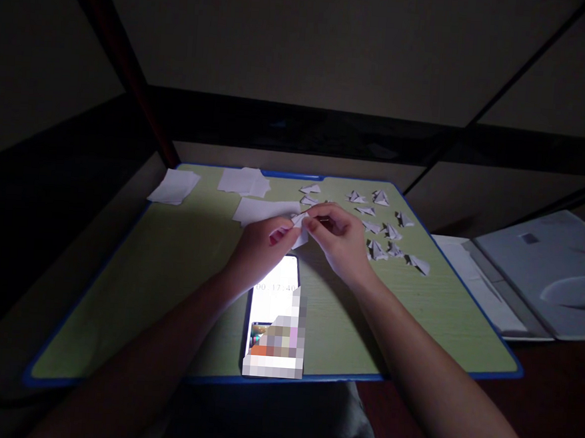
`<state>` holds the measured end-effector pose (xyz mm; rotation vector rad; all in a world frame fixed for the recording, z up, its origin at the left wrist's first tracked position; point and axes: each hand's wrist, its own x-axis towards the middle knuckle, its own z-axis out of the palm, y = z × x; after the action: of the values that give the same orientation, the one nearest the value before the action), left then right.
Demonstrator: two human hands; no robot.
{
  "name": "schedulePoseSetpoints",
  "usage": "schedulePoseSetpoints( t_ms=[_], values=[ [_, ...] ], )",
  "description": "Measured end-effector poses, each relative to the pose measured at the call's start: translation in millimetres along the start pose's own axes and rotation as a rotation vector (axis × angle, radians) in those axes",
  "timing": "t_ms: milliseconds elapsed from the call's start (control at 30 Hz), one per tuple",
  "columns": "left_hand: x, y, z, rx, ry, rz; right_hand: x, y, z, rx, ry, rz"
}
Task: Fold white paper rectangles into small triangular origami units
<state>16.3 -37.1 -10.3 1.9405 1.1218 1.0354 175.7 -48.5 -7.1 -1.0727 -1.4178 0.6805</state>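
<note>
1. While both hands meet above the lit phone (272, 311), left hand (258, 246) and right hand (338, 239) pinch a small white folded paper piece (299, 229) between fingertips.
2. Below them, the phone screen reads "00:17:40".

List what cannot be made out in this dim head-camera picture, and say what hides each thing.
1. Paper piece, head view: mostly covered by the left hand and right hand; its fold shape is unclear.
2. Phone: its lower screen is blurred out and its top lies under the hands.
3. Folded pieces: too small and dim to tell their folds.
4. Book: cut off by the right edge, cover too dark to read.
</note>
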Motion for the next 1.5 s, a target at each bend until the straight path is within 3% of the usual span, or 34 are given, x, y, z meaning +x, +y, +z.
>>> schedulePoseSetpoints(
  t_ms=[233,500,633,867,1100,1500],
  values=[
    [3.6,-2.2,-0.3,-0.139,0.106,-0.071,2.3,1.7,-2.0,0.043,0.001,0.026],
    [2.8,6.1,-9.1,-0.109,0.076,0.08,1.3,1.9,-0.4,0.035,-0.061,0.008],
    [3.9,2.4,-8.0,-0.048,0.119,0.169,0.8,1.6,0.0,0.053,-0.079,0.011],
    [6.4,-2.9,-9.0,-0.084,0.2,0.066,4.3,4.4,-0.4,0.326,0.015,0.202],
    [4.7,-9.8,-7.1,0.141,0.126,0.172,6.5,3.6,-1.3,0.471,0.078,0.326],
    [3.2,7.2,-4.3,-0.181,-0.077,-0.07,5.5,0.7,1.3,0.457,0.012,0.343]
  ],
)
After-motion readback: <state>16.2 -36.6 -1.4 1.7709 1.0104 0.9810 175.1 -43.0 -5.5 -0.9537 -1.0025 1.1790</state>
